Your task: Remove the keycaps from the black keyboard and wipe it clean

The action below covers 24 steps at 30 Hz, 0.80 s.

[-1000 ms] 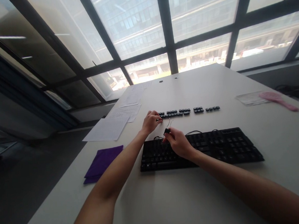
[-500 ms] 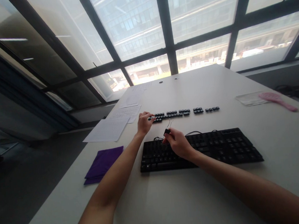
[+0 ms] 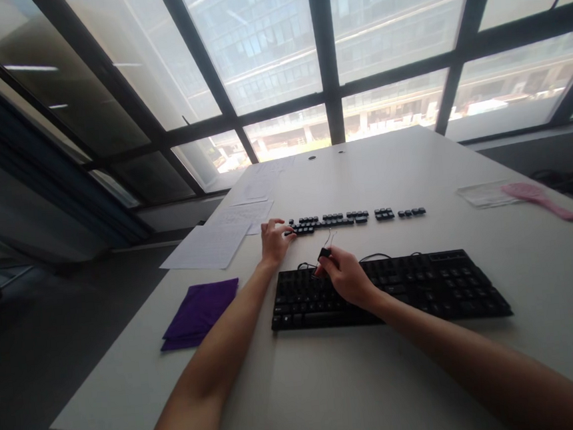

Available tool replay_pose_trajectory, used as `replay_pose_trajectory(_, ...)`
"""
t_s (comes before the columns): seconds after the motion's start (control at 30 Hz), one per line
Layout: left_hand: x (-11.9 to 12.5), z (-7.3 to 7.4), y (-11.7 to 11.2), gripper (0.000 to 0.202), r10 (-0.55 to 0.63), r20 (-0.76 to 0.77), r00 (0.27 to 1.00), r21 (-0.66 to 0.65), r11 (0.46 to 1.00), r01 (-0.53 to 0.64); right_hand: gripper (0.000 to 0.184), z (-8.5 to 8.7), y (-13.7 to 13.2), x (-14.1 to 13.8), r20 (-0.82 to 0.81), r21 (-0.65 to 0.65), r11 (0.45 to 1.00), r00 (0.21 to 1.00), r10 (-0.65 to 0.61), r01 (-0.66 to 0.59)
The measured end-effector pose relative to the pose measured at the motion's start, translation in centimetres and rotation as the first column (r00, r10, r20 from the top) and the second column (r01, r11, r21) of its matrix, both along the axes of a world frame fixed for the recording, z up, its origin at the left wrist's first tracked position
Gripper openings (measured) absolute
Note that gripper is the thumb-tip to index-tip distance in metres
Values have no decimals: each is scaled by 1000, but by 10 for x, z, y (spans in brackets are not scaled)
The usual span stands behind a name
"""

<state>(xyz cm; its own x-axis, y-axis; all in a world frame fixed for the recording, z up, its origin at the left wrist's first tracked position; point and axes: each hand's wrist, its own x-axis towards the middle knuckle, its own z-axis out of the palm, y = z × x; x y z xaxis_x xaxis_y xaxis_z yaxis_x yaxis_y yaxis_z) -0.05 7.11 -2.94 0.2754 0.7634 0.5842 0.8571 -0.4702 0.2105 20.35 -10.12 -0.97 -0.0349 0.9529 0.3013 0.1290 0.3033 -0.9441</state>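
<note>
A black keyboard point(image 3: 423, 286) lies across the white table point(image 3: 391, 380) in front of me. Beyond it runs a row of loose black keycaps point(image 3: 347, 218). My left hand point(image 3: 274, 239) rests at the left end of that row, fingers curled and pinched on a keycap there. My right hand point(image 3: 348, 278) hovers over the keyboard's upper left part and grips a small wire key puller point(image 3: 325, 248) with a black handle, its wire loops pointing up.
A folded purple cloth point(image 3: 197, 310) lies left of the keyboard. Sheets of paper point(image 3: 213, 243) spread at the table's left edge. A pink hairbrush point(image 3: 536, 198) and a clear plastic bag point(image 3: 482, 193) sit at the far right. Large windows stand behind.
My left hand has slid left along the keycap row, from near its start to just past its left end, where more keycaps now lie. My right hand has stayed with the puller.
</note>
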Motion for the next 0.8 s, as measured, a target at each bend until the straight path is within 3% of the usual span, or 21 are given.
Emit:
replay_pose_trajectory(0.43, 3, 2, -2, 12, -51, 5, 999, -34, 998, 51, 17, 2, -1, 0, -8, 0, 1000, 1000, 7, -7)
replay_pose_trajectory(0.67, 0, 18, -14, 25, -51, 45, 998, 40, 998, 50, 18, 2, 3, 4, -104, 42, 981, 977, -186, 191)
replay_pose_trajectory(0.8, 3, 17, -27, 28, -4, -32, 999, 23, 1000, 5, 20, 1, 4, 5, -102, 31, 981, 977, -186, 190)
